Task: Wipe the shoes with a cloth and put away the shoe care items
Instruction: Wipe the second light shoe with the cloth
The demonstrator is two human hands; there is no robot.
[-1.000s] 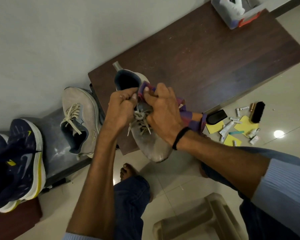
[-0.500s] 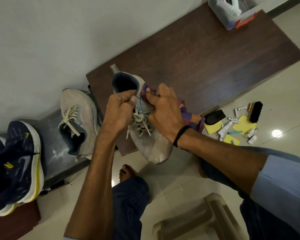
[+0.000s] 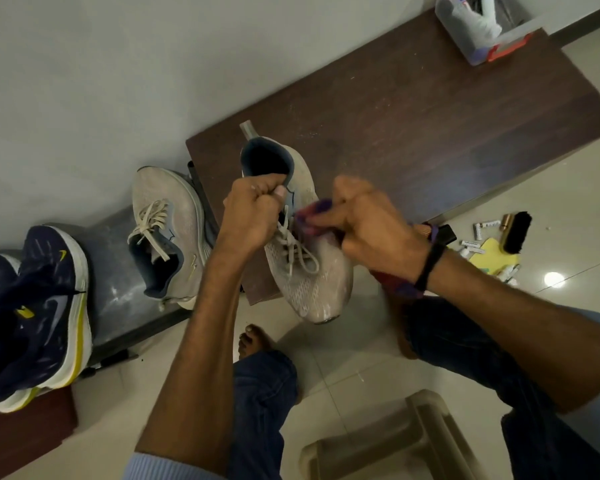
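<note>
A beige laced shoe (image 3: 309, 271) is held up over the edge of a dark brown table (image 3: 413, 126), toe pointing toward me. My left hand (image 3: 253, 216) grips it at the tongue, just below the dark opening. My right hand (image 3: 371, 226) holds a purple and red cloth (image 3: 312, 216) against the shoe's right side; the cloth's tail hangs under my wrist. Its beige mate (image 3: 167, 233) lies on a grey stand to the left. A black shoe brush (image 3: 516, 232), small tubes and yellow pads (image 3: 492, 254) lie on the floor at right.
Two navy shoes with yellow trim (image 3: 39, 313) sit at far left. A clear box (image 3: 482, 26) of items stands on the table's far corner. A beige plastic stool (image 3: 395, 445) is near my knees, and my bare foot (image 3: 253, 341) rests on the tiled floor.
My right hand has slid with the cloth from the top of the laces to the right side of the shoe. My left hand keeps its grip on the tongue.
</note>
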